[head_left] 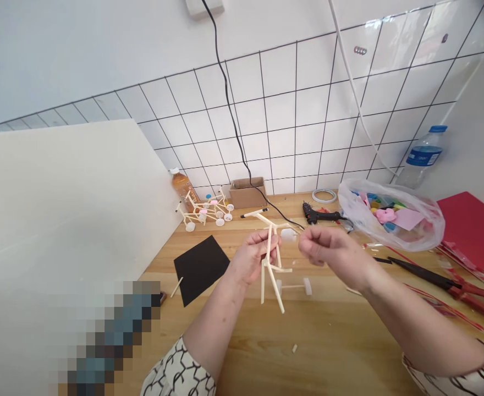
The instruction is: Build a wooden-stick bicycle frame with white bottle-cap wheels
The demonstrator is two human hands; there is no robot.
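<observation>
My left hand (255, 254) is closed around a small frame of pale wooden sticks (269, 245), gripping it near its middle. The frame has a crossbar with black tips at its top, and several stick ends hang below the fingers. Just right of it, my right hand (326, 250) is closed in a pinch; whatever its fingertips hold, if anything, is hidden or too small to make out. Beneath the frame, a thin stick axle (293, 286) with white wheels at both ends rests on the wooden table (242, 352). Another white piece (288, 235) lies behind, between the hands.
Finished-looking stick models with white wheels (207, 210) stand at back left by an orange drink bottle (182, 187). Black card (201, 269) lies left. A glue gun (322, 214), plastic bag (425, 231), red-handled pliers (452, 286) and water bottle (423, 157) are right; a cardboard box (248, 193) is behind.
</observation>
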